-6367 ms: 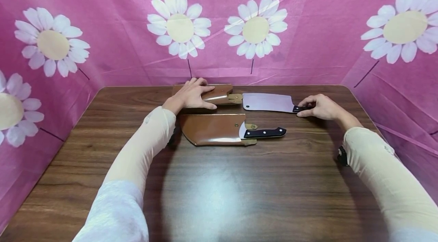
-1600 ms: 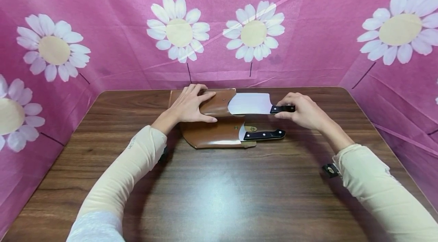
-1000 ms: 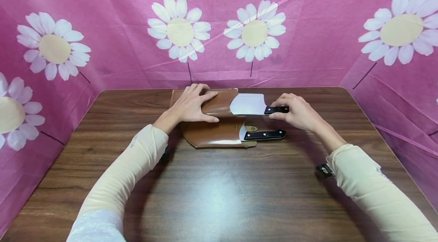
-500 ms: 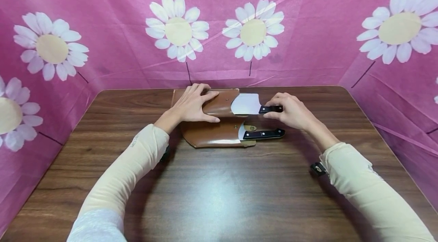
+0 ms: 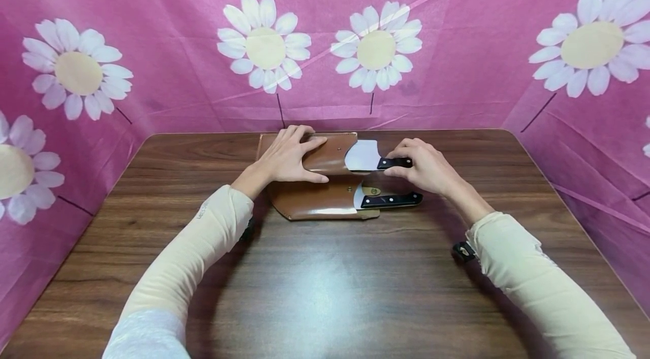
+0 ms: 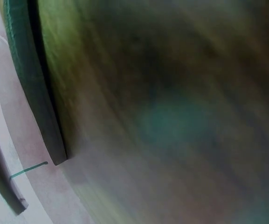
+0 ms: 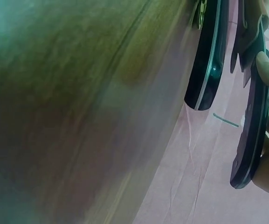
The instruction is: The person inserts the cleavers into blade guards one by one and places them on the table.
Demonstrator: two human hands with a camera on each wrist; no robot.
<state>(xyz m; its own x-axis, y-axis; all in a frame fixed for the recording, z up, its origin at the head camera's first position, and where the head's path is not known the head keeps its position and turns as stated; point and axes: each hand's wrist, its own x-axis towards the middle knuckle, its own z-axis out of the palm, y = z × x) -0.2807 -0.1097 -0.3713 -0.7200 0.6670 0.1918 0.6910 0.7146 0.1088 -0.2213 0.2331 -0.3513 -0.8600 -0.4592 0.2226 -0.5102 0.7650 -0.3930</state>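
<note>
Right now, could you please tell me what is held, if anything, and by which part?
The right hand pinches the far cleaver by its handle. The left hand spans the far sheath; any grip is unclear.

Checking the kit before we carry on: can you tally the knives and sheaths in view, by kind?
Knives: 2 (far cleaver, near black-handled knife)
Sheaths: 2 (far brown sheath, near brown sheath)
Total: 4
</note>
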